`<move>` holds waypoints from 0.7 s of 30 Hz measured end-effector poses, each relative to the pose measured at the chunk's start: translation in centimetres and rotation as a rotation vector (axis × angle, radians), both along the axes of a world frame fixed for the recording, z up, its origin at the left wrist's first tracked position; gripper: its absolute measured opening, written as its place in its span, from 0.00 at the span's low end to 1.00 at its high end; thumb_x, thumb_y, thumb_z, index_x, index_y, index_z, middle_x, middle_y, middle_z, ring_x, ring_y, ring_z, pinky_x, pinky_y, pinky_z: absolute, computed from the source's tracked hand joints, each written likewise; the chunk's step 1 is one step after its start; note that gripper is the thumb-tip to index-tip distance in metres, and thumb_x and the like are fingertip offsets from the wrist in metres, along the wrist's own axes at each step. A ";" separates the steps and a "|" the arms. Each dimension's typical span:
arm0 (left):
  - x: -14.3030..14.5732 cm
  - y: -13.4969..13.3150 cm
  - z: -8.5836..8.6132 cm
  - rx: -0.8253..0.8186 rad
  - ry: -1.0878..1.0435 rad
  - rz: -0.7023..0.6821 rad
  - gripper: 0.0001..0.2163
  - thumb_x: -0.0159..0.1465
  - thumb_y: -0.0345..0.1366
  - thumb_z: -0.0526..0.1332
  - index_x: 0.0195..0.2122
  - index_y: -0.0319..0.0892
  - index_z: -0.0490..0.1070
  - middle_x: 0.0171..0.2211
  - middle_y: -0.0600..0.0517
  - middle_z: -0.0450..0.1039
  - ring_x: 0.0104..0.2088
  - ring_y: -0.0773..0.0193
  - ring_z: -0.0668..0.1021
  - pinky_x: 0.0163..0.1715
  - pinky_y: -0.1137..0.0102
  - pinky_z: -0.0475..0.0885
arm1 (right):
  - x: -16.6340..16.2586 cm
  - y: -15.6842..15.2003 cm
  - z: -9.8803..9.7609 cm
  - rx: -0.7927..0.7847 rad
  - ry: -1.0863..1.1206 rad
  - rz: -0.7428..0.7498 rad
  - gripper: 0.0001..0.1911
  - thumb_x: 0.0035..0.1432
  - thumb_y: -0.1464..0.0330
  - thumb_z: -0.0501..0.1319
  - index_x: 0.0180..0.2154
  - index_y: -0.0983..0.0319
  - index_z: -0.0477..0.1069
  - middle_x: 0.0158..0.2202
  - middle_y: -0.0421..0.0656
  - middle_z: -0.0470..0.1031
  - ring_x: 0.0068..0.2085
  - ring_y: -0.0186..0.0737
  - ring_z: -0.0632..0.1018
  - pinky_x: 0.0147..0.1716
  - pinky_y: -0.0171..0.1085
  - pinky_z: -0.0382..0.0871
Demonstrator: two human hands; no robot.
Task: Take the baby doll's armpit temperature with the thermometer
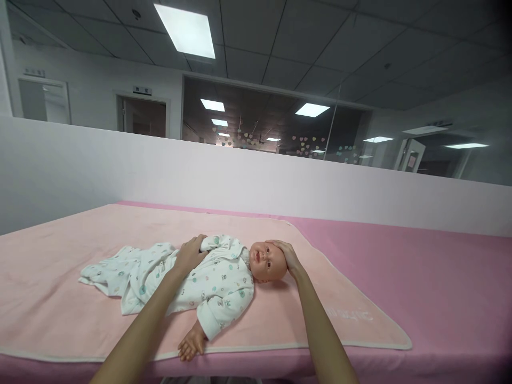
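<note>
A baby doll [224, 277] in a white patterned sleepsuit lies on its back on a light pink blanket [60, 256], head to the right. My left hand [191, 254] rests flat on the doll's chest, fingers spread. My right hand [285, 254] cups the top of the doll's head [267, 261], fingers curved over it. One bare doll hand [192, 344] sticks out of the sleeve near the blanket's front edge.
The blanket lies on a darker pink table cover [440, 277] that stretches to the right. A white partition wall [240, 176] runs behind the table. Beyond it are glass office walls, doors and ceiling lights.
</note>
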State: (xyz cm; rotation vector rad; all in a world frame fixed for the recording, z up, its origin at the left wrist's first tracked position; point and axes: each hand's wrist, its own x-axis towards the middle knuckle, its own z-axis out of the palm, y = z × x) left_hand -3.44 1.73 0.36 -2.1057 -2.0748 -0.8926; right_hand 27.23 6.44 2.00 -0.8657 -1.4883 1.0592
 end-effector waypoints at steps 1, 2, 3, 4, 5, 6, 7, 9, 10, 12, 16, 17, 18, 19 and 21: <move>0.0 0.1 0.0 0.001 0.003 0.005 0.17 0.54 0.39 0.52 0.46 0.47 0.59 0.40 0.49 0.69 0.39 0.56 0.71 0.36 0.68 0.62 | 0.0 0.0 0.0 0.001 0.001 0.003 0.12 0.43 0.64 0.58 0.28 0.62 0.75 0.38 0.43 0.75 0.43 0.43 0.72 0.45 0.38 0.63; -0.1 0.1 -0.1 0.000 0.004 0.011 0.17 0.54 0.39 0.52 0.46 0.47 0.60 0.40 0.49 0.70 0.39 0.56 0.71 0.36 0.67 0.62 | -0.1 0.0 0.0 0.003 0.002 0.004 0.12 0.43 0.64 0.58 0.28 0.62 0.75 0.37 0.43 0.75 0.43 0.43 0.72 0.45 0.38 0.63; -0.2 0.3 -0.1 -0.011 0.002 0.016 0.18 0.54 0.39 0.52 0.47 0.46 0.60 0.40 0.49 0.70 0.40 0.56 0.71 0.36 0.67 0.62 | -0.2 0.0 0.0 0.007 0.000 0.005 0.12 0.43 0.64 0.58 0.29 0.62 0.75 0.37 0.42 0.75 0.42 0.43 0.73 0.44 0.38 0.63; -0.3 0.5 -0.2 -0.031 -0.006 0.018 0.18 0.54 0.39 0.52 0.47 0.46 0.60 0.39 0.48 0.70 0.40 0.55 0.71 0.36 0.67 0.63 | -0.2 0.1 -0.1 0.013 -0.003 -0.003 0.12 0.42 0.63 0.58 0.29 0.62 0.75 0.37 0.42 0.75 0.42 0.43 0.73 0.44 0.38 0.63; -0.4 0.8 -0.3 -0.060 -0.019 0.019 0.19 0.54 0.40 0.51 0.48 0.46 0.60 0.39 0.48 0.71 0.41 0.55 0.72 0.36 0.67 0.63 | -0.3 0.2 -0.2 0.028 -0.015 -0.038 0.12 0.42 0.63 0.57 0.28 0.62 0.75 0.37 0.42 0.75 0.41 0.43 0.73 0.43 0.38 0.64; -0.6 1.1 -0.4 -0.099 -0.038 0.017 0.19 0.55 0.40 0.51 0.49 0.46 0.59 0.40 0.48 0.71 0.41 0.55 0.72 0.35 0.67 0.64 | -0.4 0.3 -0.4 0.050 -0.030 -0.103 0.12 0.43 0.62 0.57 0.27 0.62 0.75 0.36 0.42 0.76 0.40 0.43 0.73 0.42 0.38 0.64; -0.8 1.5 -0.5 -0.149 -0.061 0.014 0.20 0.55 0.42 0.50 0.50 0.47 0.59 0.41 0.48 0.71 0.41 0.54 0.72 0.34 0.67 0.64 | -0.5 0.4 -0.5 0.075 -0.046 -0.190 0.13 0.43 0.62 0.56 0.26 0.62 0.74 0.34 0.42 0.76 0.39 0.43 0.73 0.41 0.38 0.64; -1.3 2.4 -0.8 -0.245 -0.101 0.010 0.23 0.56 0.45 0.48 0.52 0.47 0.57 0.43 0.47 0.70 0.42 0.54 0.72 0.34 0.67 0.65 | -0.4 0.5 -0.9 0.110 -0.060 -0.385 0.14 0.44 0.62 0.53 0.25 0.62 0.73 0.33 0.43 0.76 0.39 0.44 0.73 0.41 0.39 0.63; -1.5 2.9 -0.9 -0.285 -0.114 0.013 0.23 0.56 0.46 0.47 0.53 0.46 0.56 0.45 0.46 0.70 0.42 0.53 0.72 0.34 0.67 0.65 | -0.4 0.5 -1.1 0.132 -0.062 -0.483 0.14 0.45 0.62 0.52 0.26 0.61 0.73 0.34 0.44 0.75 0.40 0.44 0.72 0.43 0.41 0.61; -1.8 3.7 -1.2 -0.324 -0.118 0.016 0.25 0.56 0.48 0.46 0.53 0.44 0.57 0.46 0.45 0.69 0.43 0.53 0.72 0.34 0.66 0.66 | -0.7 0.2 -1.4 0.247 -0.124 -0.637 0.13 0.47 0.64 0.51 0.28 0.61 0.72 0.36 0.46 0.74 0.42 0.45 0.69 0.46 0.43 0.56; -1.9 4.7 -1.7 -0.309 -0.104 0.017 0.25 0.55 0.50 0.46 0.50 0.43 0.61 0.46 0.43 0.69 0.44 0.51 0.72 0.35 0.65 0.66 | -3.4 -1.3 -2.1 0.766 -0.573 -0.608 0.08 0.48 0.69 0.52 0.26 0.60 0.70 0.30 0.45 0.72 0.39 0.44 0.69 0.45 0.44 0.54; -2.0 4.7 -1.8 -0.297 -0.096 0.021 0.24 0.55 0.51 0.46 0.48 0.43 0.63 0.45 0.43 0.69 0.44 0.51 0.72 0.35 0.65 0.66 | -4.5 -1.7 -2.2 0.878 -0.684 -0.494 0.08 0.48 0.70 0.52 0.25 0.59 0.70 0.29 0.44 0.71 0.37 0.43 0.69 0.44 0.44 0.55; -2.0 4.8 -1.9 -0.284 -0.086 0.025 0.23 0.55 0.51 0.46 0.45 0.43 0.64 0.44 0.42 0.70 0.43 0.50 0.72 0.34 0.64 0.66 | -5.7 -2.1 -2.4 0.975 -0.787 -0.362 0.08 0.48 0.71 0.52 0.25 0.59 0.69 0.28 0.43 0.71 0.35 0.41 0.69 0.42 0.43 0.56; -2.0 4.8 -1.9 -0.271 -0.075 0.029 0.22 0.55 0.51 0.46 0.43 0.43 0.65 0.43 0.42 0.70 0.43 0.50 0.72 0.34 0.64 0.66 | -6.8 -2.5 -2.6 1.053 -0.857 -0.250 0.08 0.48 0.71 0.52 0.24 0.59 0.68 0.26 0.43 0.70 0.33 0.40 0.68 0.39 0.41 0.57; -1.9 4.7 -2.0 -0.244 -0.054 0.044 0.20 0.55 0.49 0.46 0.39 0.42 0.67 0.42 0.43 0.71 0.43 0.50 0.71 0.35 0.64 0.65 | -8.6 -3.1 -2.8 1.119 -0.915 -0.125 0.08 0.48 0.72 0.51 0.23 0.60 0.67 0.24 0.42 0.68 0.31 0.38 0.66 0.35 0.38 0.57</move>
